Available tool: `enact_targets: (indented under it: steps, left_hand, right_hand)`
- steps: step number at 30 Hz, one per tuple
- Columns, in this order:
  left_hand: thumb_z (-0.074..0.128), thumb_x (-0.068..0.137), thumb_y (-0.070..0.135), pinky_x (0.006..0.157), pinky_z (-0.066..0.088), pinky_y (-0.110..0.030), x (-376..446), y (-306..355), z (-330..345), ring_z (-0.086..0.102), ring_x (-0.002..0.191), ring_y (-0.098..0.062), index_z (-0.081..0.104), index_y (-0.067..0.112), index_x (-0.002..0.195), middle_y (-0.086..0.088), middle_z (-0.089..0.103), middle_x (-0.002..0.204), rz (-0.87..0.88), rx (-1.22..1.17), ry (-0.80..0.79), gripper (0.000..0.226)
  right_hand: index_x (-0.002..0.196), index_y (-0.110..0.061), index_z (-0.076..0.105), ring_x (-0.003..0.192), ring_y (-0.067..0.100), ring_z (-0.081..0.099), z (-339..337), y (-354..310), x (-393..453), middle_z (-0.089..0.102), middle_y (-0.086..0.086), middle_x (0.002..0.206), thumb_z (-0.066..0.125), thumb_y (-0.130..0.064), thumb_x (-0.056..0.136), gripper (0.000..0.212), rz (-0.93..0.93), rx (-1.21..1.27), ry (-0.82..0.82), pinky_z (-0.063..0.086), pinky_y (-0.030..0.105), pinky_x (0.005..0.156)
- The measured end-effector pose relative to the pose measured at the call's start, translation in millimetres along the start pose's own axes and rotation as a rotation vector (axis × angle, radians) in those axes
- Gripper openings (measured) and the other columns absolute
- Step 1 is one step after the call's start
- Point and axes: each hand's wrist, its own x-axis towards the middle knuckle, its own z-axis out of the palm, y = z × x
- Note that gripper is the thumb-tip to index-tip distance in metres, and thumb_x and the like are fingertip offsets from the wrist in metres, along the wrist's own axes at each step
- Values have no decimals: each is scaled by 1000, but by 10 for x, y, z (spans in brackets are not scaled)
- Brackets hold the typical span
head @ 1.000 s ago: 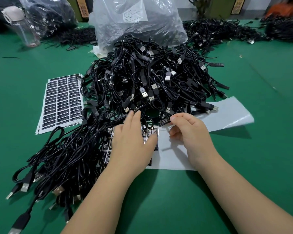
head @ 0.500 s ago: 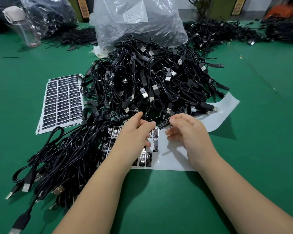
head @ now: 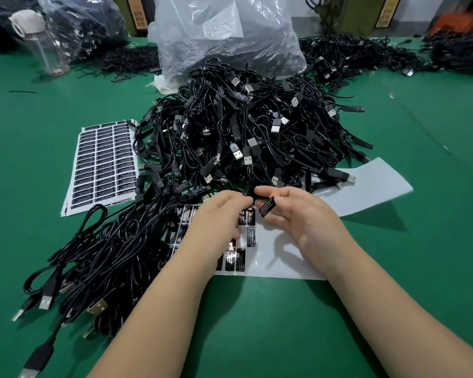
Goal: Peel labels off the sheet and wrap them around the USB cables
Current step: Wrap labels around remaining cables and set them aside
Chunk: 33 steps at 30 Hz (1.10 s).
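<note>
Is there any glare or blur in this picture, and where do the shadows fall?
Head view: glare whitens some labels on the near sheet; the orange thing at top right is blurred; the forearms cast soft shadows on the green table; wide-angle bending shows near the edges.

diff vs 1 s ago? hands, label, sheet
The left hand lifted off the nearly used label sheet, where it lay flat, and now pinches a cable at the edge of the pile. The right hand rose a little, still holding the peeled label, now brought up to that cable. The sheet's far end flapped. The full label sheet and cable pile stayed put.
</note>
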Motion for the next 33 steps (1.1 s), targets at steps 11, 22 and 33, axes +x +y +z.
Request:
enact_targets:
  steps: [11,22,33]
  left_hand:
    - [52,94,30,57,34,-21,-176,69,15,42,59,-4,45,26,52,14,43,52,457,277,320,42]
    - [55,92,28,44,32,-13,-307,158,-32,41,48,-8,54,23,53,-1,56,53,339,-58,124,40]
    - [45,93,49,55,45,-29,-325,98,67,57,56,-12,64,28,70,-3,73,77,42,221,-194,37]
  right_hand:
    - [99,-7,67,103,23,60,-97,108,92,64,-1,119,60,-28,81,29,12,193,1,50,35,87]
    - [82,-17,60,110,29,64,-31,-27,-6,60,-5,132,51,-19,86,10,-34,354,-149,54,35,89]
    - [60,-16,53,64,19,50,-65,-61,-37,49,0,67,73,-27,54,23,25,597,-154,45,31,70]
